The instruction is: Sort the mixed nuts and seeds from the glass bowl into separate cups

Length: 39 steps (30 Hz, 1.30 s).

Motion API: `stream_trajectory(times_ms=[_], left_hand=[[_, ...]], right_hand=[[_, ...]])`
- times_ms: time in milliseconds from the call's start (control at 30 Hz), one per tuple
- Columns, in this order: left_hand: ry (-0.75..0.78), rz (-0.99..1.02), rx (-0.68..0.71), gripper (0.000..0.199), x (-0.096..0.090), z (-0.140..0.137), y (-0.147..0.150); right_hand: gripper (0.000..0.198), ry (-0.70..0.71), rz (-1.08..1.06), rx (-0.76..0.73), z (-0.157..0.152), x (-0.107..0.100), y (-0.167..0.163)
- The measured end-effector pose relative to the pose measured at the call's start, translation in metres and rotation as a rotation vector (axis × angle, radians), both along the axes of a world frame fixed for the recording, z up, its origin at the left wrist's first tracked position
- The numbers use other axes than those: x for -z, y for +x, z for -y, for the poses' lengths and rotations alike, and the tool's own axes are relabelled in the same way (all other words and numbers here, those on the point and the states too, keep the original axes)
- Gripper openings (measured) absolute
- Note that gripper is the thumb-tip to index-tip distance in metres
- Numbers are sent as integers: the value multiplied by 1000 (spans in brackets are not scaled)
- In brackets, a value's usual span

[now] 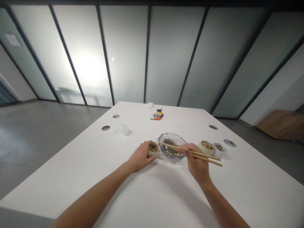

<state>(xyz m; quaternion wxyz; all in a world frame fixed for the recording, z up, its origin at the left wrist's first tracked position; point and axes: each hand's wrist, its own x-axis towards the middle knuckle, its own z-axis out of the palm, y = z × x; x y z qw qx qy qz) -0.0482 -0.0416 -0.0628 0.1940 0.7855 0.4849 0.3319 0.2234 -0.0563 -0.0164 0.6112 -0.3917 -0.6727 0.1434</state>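
My left hand (140, 155) is wrapped round the side of a small pale bowl (154, 154) that has nuts in it and seems tipped slightly toward me. In my right hand (196, 161) is a pair of wooden chopsticks (209, 158), their tips over the left rim of a scalloped clear glass bowl (183, 140). Inside the glass bowl lie dark seeds (169, 142) and some pale nuts (174, 154). Nothing shows clearly between the chopstick tips. Part of the glass bowl's right side is behind my right hand.
Right of my right hand stand a pale bowl of nuts (206, 147) and a white square cup (220, 150) with dark pieces. A translucent cup (124, 129) is at left. Farther back are a toy car (158, 113), a toy carrot (156, 119) and a white box-like object (149, 105).
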Motion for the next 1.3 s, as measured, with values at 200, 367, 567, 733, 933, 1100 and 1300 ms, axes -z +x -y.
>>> stream_trajectory(times_ms=[200, 367, 567, 733, 933, 1100, 1300], left_hand=[[-2, 8, 2, 65, 0, 0, 0], [-1, 8, 12, 67, 0, 0, 0], [11, 20, 3, 65, 0, 1, 0], [-6, 14, -10, 64, -4, 3, 1], [-8, 12, 2, 61, -7, 4, 1], [-1, 14, 0, 61, -5, 3, 1], [-5, 19, 0, 62, -5, 4, 1]], right_hand=[[32, 90, 65, 81, 1, -4, 4], [45, 96, 71, 73, 1, -15, 16], [53, 14, 232, -72, 8, -26, 19], [60, -88, 327, -119, 7, -22, 18], [57, -163, 367, -152, 8, -22, 15], [59, -161, 375, -155, 9, -26, 17], [53, -196, 354, -188, 8, -24, 20]])
